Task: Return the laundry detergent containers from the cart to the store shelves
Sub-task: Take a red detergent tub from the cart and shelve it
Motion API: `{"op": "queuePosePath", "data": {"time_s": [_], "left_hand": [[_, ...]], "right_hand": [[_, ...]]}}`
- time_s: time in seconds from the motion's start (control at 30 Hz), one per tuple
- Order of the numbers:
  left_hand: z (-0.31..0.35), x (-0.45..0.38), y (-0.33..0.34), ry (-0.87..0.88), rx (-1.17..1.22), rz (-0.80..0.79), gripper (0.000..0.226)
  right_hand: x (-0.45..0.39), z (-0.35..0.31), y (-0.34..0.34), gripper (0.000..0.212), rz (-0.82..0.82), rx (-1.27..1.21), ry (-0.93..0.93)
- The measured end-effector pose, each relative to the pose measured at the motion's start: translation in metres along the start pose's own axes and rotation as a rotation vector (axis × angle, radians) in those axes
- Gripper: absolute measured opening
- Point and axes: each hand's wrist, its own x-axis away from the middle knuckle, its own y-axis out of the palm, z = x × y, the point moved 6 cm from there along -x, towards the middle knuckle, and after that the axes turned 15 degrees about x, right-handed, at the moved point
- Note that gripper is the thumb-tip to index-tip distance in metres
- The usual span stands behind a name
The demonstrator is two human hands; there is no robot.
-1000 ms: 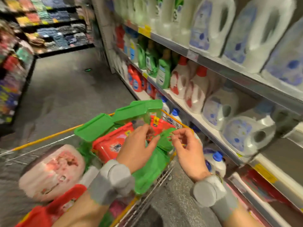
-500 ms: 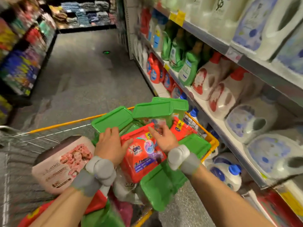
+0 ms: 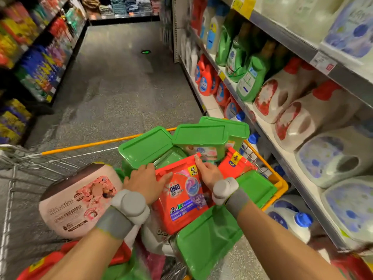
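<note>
Hands (image 3: pixel 145 179) gripping red tub (image 3: pixel 182 196) edges, cart (image 3: pixel 279 181)

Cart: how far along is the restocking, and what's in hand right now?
Early, by the look of it. The cart is piled with detergent: several green-lidded tubs, a pink tub and red boxes. In hand: the left hand and right hand grip the red OMO box on top of the pile, not yet lifted clear. Everything else is left to shelve; which shelf slot suits it is unclear.
</note>
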Motion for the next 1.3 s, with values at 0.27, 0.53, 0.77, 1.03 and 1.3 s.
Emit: {"op": "queuePosePath", "data": {"time_s": [0.27,0.53,0.77,1.03,1.3], "left_hand": [[0.080,-0.004,0.025,0.243,-0.196,0.075,0.048],[0.115,-0.021,0.052,0.316,-0.238,0.046,0.054],[0.154,-0.026,0.075,0.511,-0.229,0.057,0.044],[0.156,-0.030,0.100,0.433,0.052,-0.190,0.083],[0.156,-0.020,0.047,0.402,0.532,0.016,0.070]], "right_hand": [[-0.010,0.034,-0.088,0.034,0.388,-0.127,0.014],[-0.019,0.058,-0.112,0.054,0.615,0.292,0.101],[-0.040,0.061,-0.102,0.052,0.299,0.361,-0.016],[-0.006,0.035,-0.117,0.048,0.484,0.329,-0.072],[0.058,-0.021,-0.143,0.040,0.527,0.158,-0.272]]}}
